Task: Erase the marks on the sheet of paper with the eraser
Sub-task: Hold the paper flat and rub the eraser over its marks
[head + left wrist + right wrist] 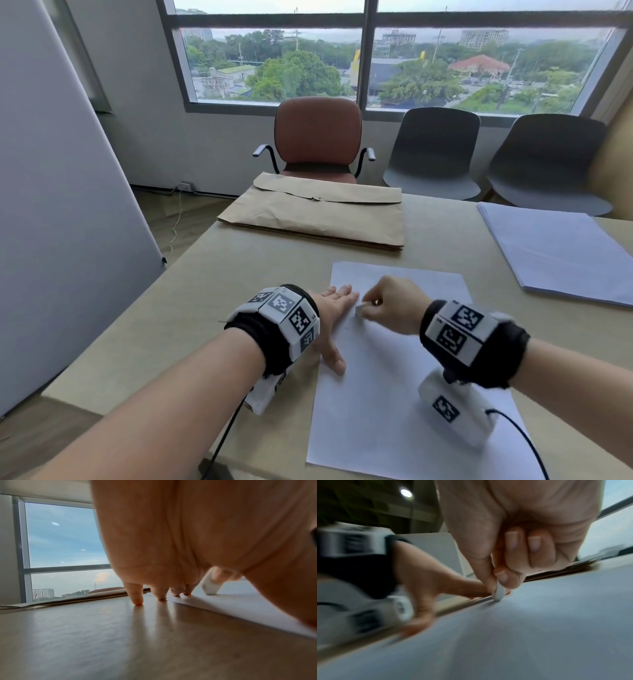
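Note:
A white sheet of paper (394, 394) lies on the beige table (239, 274) in front of me. My right hand (387, 308) pinches a small white eraser (360, 310) between thumb and fingers, its lower end on the sheet near the left edge. The eraser (499, 592) shows the same in the right wrist view, and the eraser (210, 586) stands tilted in the left wrist view. My left hand (334, 308) lies flat with straight fingers across the sheet's left edge, fingertips (138, 601) on the table and the paper (240, 608). Faint marks show beside the eraser.
A brown envelope (315, 216) lies at the far side of the table. A stack of white paper (558, 250) sits at the right. Beyond the table stand a brown armchair (317, 137) and two grey chairs (435, 150). A whiteboard (51, 205) leans at the left.

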`<state>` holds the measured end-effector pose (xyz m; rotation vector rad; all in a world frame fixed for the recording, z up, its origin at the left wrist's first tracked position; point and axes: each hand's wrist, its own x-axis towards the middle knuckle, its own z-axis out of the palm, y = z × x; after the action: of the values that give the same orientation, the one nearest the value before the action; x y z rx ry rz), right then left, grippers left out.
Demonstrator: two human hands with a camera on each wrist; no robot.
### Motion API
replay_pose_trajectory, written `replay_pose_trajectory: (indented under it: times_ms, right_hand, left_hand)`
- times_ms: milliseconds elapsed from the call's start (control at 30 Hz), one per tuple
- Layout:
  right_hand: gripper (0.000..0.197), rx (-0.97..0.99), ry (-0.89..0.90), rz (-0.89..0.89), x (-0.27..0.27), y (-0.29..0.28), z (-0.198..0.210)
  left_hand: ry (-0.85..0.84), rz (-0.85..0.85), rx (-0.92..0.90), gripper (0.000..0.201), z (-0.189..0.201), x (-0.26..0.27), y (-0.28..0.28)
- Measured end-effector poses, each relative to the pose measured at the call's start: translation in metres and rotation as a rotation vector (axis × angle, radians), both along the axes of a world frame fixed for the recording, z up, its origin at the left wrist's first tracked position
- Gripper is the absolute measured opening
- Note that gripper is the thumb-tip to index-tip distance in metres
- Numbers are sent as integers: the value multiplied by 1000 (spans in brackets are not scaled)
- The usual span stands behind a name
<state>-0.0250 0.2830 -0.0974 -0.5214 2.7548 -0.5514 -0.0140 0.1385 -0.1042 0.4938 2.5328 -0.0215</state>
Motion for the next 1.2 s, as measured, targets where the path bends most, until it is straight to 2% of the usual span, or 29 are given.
replay_pose_trajectory:
  times_ms: [67,133,167,300,333,400,467,533,633,700,767,833,1000,1067,1133,1200]
  right_hand:
    - [40,12,-71,93,21,-4,0]
    - [28,6,-134,127,23,-2,2]
    - [20,19,-132,118,16,-1,4]
    - [22,-9,-17,-12,-12,1,3]
    - [24,2,-13,14,-7,0,3]
    - [40,33,-76,113,11,-1,1]
    - [40,37,-169,171,21,2,2]
    - [18,32,-145,123,8,9,6]
    - [20,-22,2,-41,-18,15,5]
    - [22,-2,28,21,-7,14,5]
    - [33,57,-12,168,16,10,4]
    - [27,73,-65,238,24,10,5]
    - [23,55,82,37,-18,9,6]
    - [30,74,102,75,-8,6,3]
    - [41,94,37,181,15,4,3]
    - [34,104,-30,240,22,5,5]
  left_hand:
    - [-8,-1,-12,124,-1,-1,0]
    - [-19,2,-20,124,0,-1,0]
    - [-22,3,-17,124,0,-1,0]
    - [-19,7,2,122,1,0,0]
    - [-17,9,-1,122,1,0,0]
    - [-18,9,-9,124,1,0,0]
    - [-30,14,-8,124,1,0,0]
    - [-37,16,-7,124,2,0,0]
    - [-38,21,11,124,1,0,0]
    - [-36,19,4,125,1,-1,0]
    - [-42,13,-11,125,1,-2,1]
    - [-47,18,-17,125,0,-3,1]
    - [-33,29,2,124,-1,-1,2]
    - [-27,28,-2,125,-1,-1,2]
    - [-28,19,-17,125,-1,-1,1]
    - [-33,15,-29,125,-1,-2,2]
